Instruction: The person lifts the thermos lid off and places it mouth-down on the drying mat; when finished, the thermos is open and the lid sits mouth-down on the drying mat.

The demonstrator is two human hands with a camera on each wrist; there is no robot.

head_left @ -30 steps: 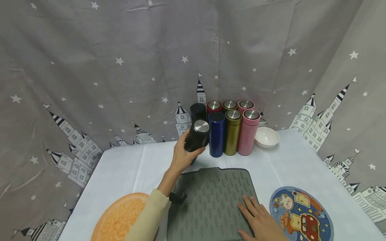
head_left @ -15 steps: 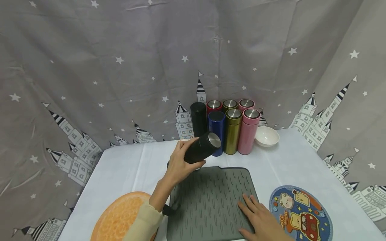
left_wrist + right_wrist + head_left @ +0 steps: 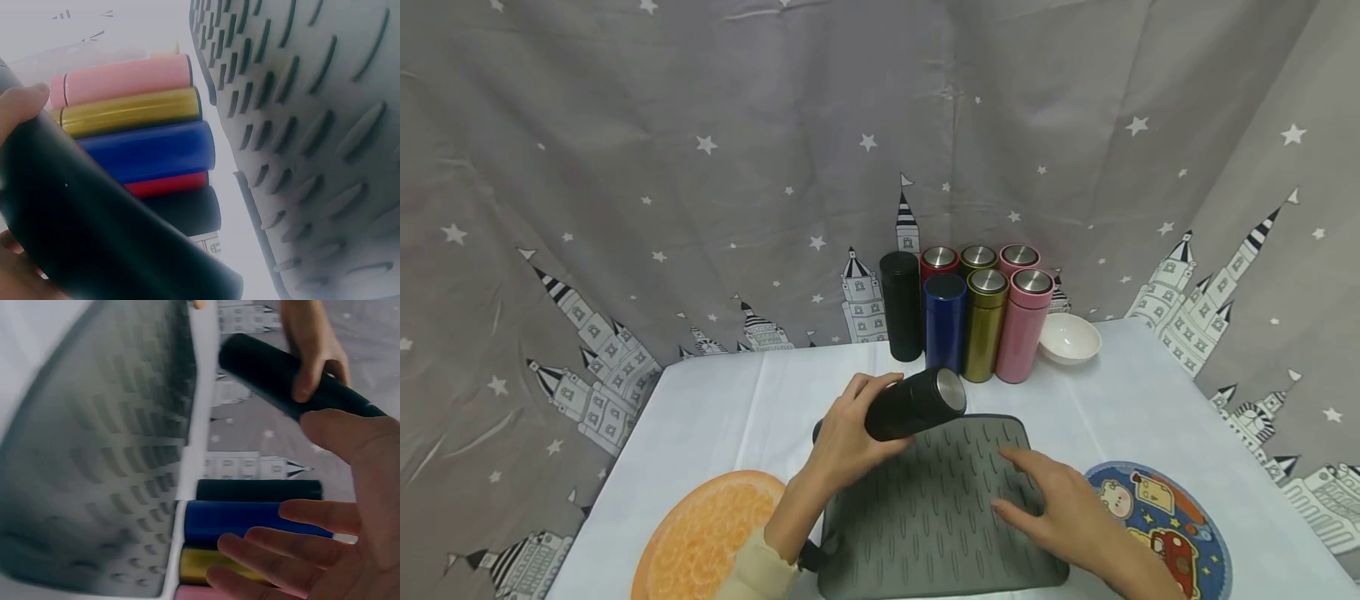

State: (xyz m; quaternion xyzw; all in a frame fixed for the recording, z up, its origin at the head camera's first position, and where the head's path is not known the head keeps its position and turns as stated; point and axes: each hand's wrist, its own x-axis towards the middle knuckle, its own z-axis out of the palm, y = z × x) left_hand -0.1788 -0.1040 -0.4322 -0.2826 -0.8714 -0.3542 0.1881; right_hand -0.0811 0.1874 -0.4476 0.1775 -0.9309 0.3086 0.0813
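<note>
My left hand grips a black thermos bottle with a silver-topped lid, thumb on the near side. The bottle is tilted well over, lid towards the right, above the back of a grey ridged mat. In the left wrist view its dark body crosses the lower left. My right hand hovers over the mat's right side, thumb and fingers spread apart, holding nothing. Seen from the right wrist, the fingers are spread, and the black bottle in the left hand lies beyond the thumb.
Upright bottles stand in two rows at the back: black, blue, gold, pink, with several behind. A white bowl sits right of them. An orange round mat lies left, a blue cartoon mat right.
The left hand has brought the black bottle from beside the group towards the mat, tipping it from near upright to almost lying. The right hand has lifted off the mat.
</note>
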